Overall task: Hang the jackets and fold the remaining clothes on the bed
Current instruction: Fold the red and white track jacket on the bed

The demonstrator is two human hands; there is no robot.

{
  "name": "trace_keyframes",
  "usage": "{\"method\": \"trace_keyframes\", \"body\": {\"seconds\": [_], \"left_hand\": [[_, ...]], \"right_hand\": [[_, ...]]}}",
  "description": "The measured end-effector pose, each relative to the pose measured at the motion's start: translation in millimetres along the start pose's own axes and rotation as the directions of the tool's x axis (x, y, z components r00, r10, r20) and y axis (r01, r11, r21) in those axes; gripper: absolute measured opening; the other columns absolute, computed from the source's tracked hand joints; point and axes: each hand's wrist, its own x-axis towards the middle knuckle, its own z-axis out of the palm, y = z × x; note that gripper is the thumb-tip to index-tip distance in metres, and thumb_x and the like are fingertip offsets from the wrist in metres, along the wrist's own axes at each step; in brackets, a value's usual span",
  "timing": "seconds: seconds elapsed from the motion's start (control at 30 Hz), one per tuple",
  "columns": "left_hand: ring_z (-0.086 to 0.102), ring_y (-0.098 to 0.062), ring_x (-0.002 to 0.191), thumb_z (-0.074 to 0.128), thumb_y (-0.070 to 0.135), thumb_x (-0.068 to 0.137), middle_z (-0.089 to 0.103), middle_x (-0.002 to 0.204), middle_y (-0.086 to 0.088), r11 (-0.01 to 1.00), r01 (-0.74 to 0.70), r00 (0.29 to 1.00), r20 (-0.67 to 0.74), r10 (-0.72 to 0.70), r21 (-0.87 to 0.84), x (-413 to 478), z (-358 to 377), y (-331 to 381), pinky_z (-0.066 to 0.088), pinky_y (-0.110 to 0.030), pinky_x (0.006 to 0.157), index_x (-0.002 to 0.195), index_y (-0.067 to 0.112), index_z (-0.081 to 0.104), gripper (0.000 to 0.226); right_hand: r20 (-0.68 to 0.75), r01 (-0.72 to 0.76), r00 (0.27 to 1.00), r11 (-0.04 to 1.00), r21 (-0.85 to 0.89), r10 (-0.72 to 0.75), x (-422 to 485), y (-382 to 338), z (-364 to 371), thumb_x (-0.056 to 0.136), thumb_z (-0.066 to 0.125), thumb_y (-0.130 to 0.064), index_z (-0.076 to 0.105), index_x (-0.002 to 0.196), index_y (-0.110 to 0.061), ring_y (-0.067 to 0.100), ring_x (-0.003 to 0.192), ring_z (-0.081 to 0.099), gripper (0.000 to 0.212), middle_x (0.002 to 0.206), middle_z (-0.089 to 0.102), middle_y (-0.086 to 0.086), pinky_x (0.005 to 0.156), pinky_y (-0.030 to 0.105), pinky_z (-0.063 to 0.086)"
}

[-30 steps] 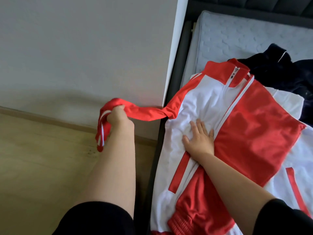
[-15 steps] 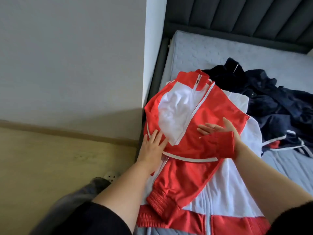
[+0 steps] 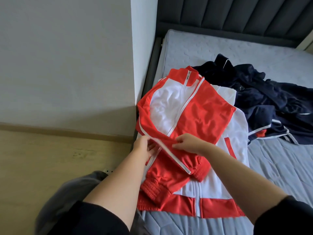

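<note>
Red-and-white jacket (image 3: 194, 112), navy clothes (image 3: 271, 99), grey mattress (image 3: 203, 48).

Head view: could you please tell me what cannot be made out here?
In the head view:
- Left hand: fingertips partly hidden by the red sleeve; grip unclear.
- White jacket: mostly covered by the red jacket.
- Navy clothes: crumpled heap, number and kind unclear.
- Mattress: cut by right edge.

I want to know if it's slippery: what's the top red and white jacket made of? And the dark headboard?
Top red and white jacket: probably smooth polyester-type knit, slightly shiny; light gleams on its soft wrinkles. Headboard: seemingly dark grey matte fabric over padding; puffed vertical channels.
</note>
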Motion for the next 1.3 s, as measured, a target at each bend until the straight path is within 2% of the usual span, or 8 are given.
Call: {"method": "trace_keyframes", "body": {"seconds": [0.17, 0.27, 0.5, 0.63, 0.8, 0.97, 1.17, 1.3], "left_hand": [[0.057, -0.023, 0.101, 0.039, 0.017, 0.099, 0.057, 0.112, -0.008, 0.999, 0.023, 0.989, 0.142, -0.026, 0.026, -10, 4, 0, 0.049, -0.030, 0.071, 0.111, 0.012, 0.050, 0.017], [0.056, -0.025, 0.110, 0.041, 0.019, 0.100, 0.060, 0.108, -0.005, 0.989, 0.047, 0.984, 0.165, -0.069, 0.137, -10, 6, -6, 0.043, -0.036, 0.086, 0.123, 0.016, 0.050, 0.025], [0.057, -0.023, 0.106, 0.039, 0.018, 0.100, 0.060, 0.104, -0.004, 0.979, 0.070, 0.978, 0.177, -0.105, 0.192, -14, 0, -11, 0.041, -0.038, 0.090, 0.118, 0.017, 0.049, 0.020], [0.061, -0.021, 0.083, 0.039, 0.017, 0.098, 0.060, 0.086, -0.005, 0.980, 0.112, 0.967, 0.207, -0.146, 0.165, -11, -3, -11, 0.045, -0.034, 0.075, 0.089, 0.012, 0.054, 0.018], [0.059, -0.024, 0.106, 0.036, 0.023, 0.099, 0.064, 0.107, -0.006, 0.972, 0.146, 0.937, 0.290, -0.195, 0.182, -14, 4, -17, 0.047, -0.036, 0.077, 0.104, 0.014, 0.055, 0.022], [0.062, -0.023, 0.097, 0.039, 0.022, 0.099, 0.060, 0.117, -0.010, 0.964, 0.152, 0.933, 0.290, -0.213, 0.219, -14, 10, -27, 0.048, -0.037, 0.075, 0.136, 0.015, 0.042, 0.038], [0.049, -0.028, 0.119, 0.038, 0.019, 0.099, 0.048, 0.137, -0.011, 0.970, 0.180, 0.937, 0.270, -0.220, 0.165, -12, 14, -28, 0.039, -0.043, 0.093, 0.139, 0.015, 0.037, 0.040], [0.042, -0.030, 0.130, 0.039, 0.018, 0.099, 0.051, 0.132, -0.012, 0.977, 0.187, 0.939, 0.274, -0.210, 0.106, -12, 15, -28, 0.038, -0.044, 0.096, 0.132, 0.014, 0.041, 0.034]], "right_hand": [[-0.340, -0.412, 0.846, 0.908, 0.075, 0.412, -19, 34, -16, 0.095, 0.040, -0.017, 0.058, 0.106, -0.004, 0.032, 0.099, 0.058, 0.024, 0.109, 0.062, 0.017, 0.075, 0.033, 0.039], [-0.537, -0.301, 0.763, 0.933, 0.195, 0.359, -25, 29, -2, 0.092, 0.046, -0.038, 0.055, 0.088, -0.013, 0.033, 0.099, 0.056, 0.027, 0.104, 0.061, 0.012, 0.073, 0.032, 0.036], [-0.262, -0.301, 0.901, 0.933, 0.199, 0.347, -16, 20, 7, 0.085, 0.047, -0.006, 0.060, 0.088, -0.003, 0.026, 0.071, 0.055, 0.015, 0.076, 0.056, 0.010, 0.061, 0.029, 0.041], [0.162, -0.328, 0.917, 0.455, 0.828, 0.366, -24, 30, -15, 0.073, 0.029, 0.016, 0.058, 0.075, -0.004, 0.020, 0.045, 0.051, 0.035, 0.058, 0.050, 0.011, 0.043, 0.024, 0.047], [0.047, -0.457, 0.889, 0.879, 0.138, 0.455, -41, 60, -22, 0.083, 0.051, 0.003, 0.055, 0.082, -0.011, 0.012, 0.057, 0.055, 0.015, 0.071, 0.056, 0.003, 0.040, 0.015, 0.047], [0.319, -0.371, 0.928, 0.544, 0.752, 0.192, -59, 79, -31, 0.076, 0.017, 0.027, 0.056, 0.105, 0.004, 0.021, 0.065, 0.068, 0.053, 0.081, 0.065, 0.017, 0.058, 0.028, 0.057], [0.084, -0.473, 0.877, 0.881, -0.029, 0.474, -61, 110, -34, 0.080, 0.051, 0.003, 0.064, 0.108, -0.003, 0.020, 0.076, 0.058, 0.032, 0.087, 0.064, 0.010, 0.062, 0.021, 0.048], [0.347, -0.579, 0.815, 0.618, 0.531, 0.464, -72, 114, -29, 0.087, 0.048, 0.011, 0.062, 0.098, -0.001, 0.029, 0.095, 0.062, 0.021, 0.102, 0.065, 0.017, 0.090, 0.038, 0.051]]}}
